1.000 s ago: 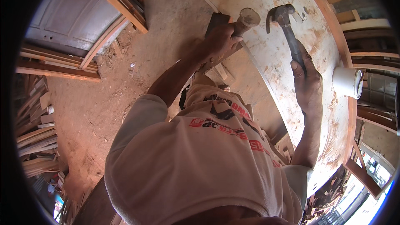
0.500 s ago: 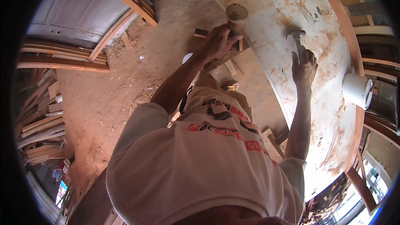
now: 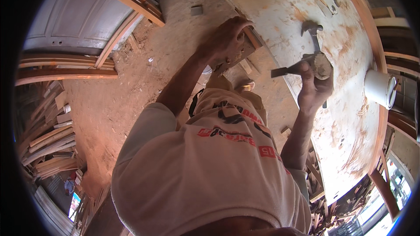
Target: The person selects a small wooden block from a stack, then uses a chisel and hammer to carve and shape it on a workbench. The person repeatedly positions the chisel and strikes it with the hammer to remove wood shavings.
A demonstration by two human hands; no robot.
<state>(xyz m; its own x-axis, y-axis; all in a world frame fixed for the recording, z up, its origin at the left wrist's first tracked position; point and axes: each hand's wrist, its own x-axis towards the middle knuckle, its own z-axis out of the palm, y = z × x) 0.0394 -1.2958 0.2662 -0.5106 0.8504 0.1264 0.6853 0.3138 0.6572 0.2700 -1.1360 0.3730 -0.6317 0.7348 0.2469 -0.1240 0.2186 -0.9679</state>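
Observation:
My right hand (image 3: 317, 89) is closed around a chisel, its dark flat blade (image 3: 284, 72) pointing left and its pale, round, worn handle end (image 3: 323, 66) facing up. Behind that hand a claw hammer (image 3: 313, 29) lies on the stained white work surface (image 3: 350, 118), its handle partly hidden. My left hand (image 3: 227, 37) is over the left edge of the surface, fingers curled on the upper end of a brown wooden piece (image 3: 253, 39); the palm side is mostly hidden.
A white bucket (image 3: 379, 89) stands at the right edge of the surface. Grey panelled doors and wooden frames (image 3: 65, 75) are at upper left. Stacked planks (image 3: 48, 144) line the far left. A small grey block (image 3: 197, 10) lies on the dusty floor; wood offcuts (image 3: 345, 203) pile up at lower right.
The chisel has passed from my left hand to my right. The hammer, earlier in my right hand, now lies on the surface. My left hand has moved onto the wooden piece.

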